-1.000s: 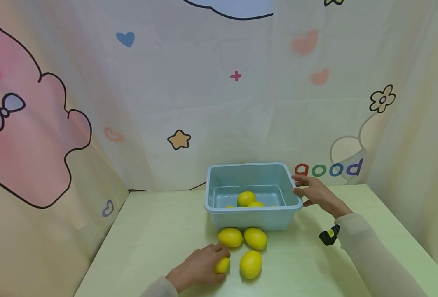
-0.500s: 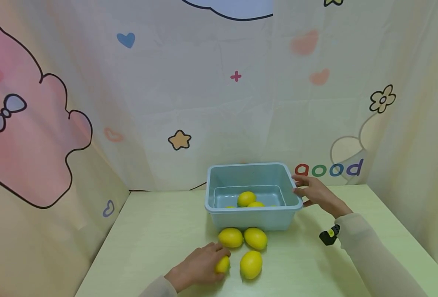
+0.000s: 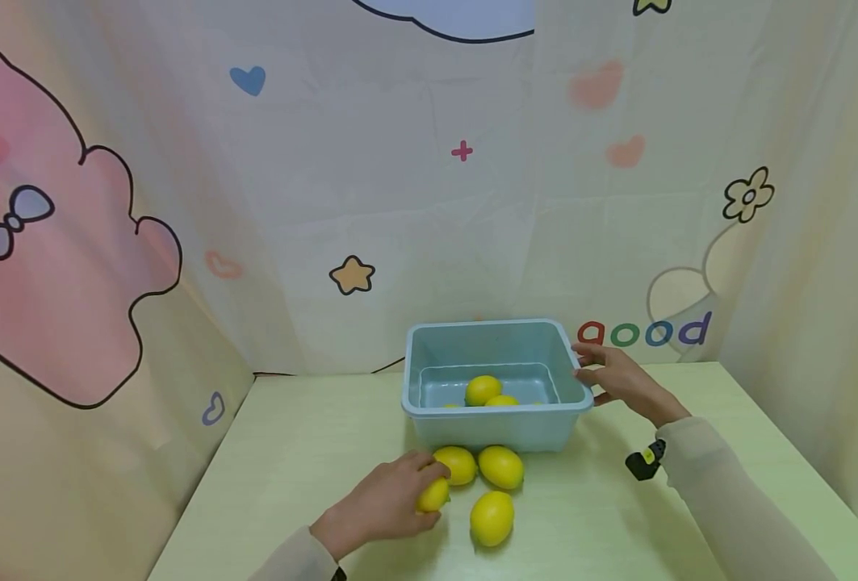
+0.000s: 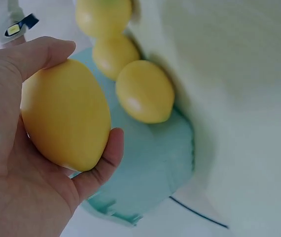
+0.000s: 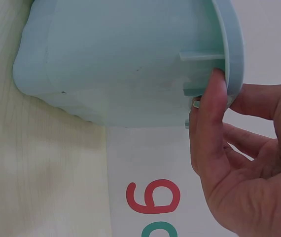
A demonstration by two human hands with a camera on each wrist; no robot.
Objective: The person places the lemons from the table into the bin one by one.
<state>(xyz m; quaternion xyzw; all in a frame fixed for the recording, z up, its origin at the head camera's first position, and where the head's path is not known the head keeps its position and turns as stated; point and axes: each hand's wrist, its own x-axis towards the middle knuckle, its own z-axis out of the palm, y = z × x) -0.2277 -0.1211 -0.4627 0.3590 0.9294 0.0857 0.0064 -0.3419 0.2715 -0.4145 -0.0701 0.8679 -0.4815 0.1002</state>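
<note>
My left hand (image 3: 388,496) holds a yellow lemon (image 3: 432,495), thumb on one side and fingers on the other. The left wrist view shows this lemon (image 4: 69,116) lying in the curve of the hand. My right hand (image 3: 621,381) grips the right rim of a light blue plastic basin (image 3: 494,429). Up close in the right wrist view, fingers (image 5: 213,103) press under the rim from outside and another digit reaches over its edge. In front of the basin lie three more lemons: one at left (image 3: 459,466), one at right (image 3: 501,468), one nearer (image 3: 492,519).
Inside the basin sit a lemon (image 3: 483,390) and a second one (image 3: 502,400), with slivers of others partly hidden by the front wall. The basin stands on a pale wooden table (image 3: 312,436). A printed curtain (image 3: 399,202) hangs right behind it.
My left hand has moved slightly up and forward with its lemon, now overlapping the front-left lemon in the head view. The right hand and basin have stayed in place.
</note>
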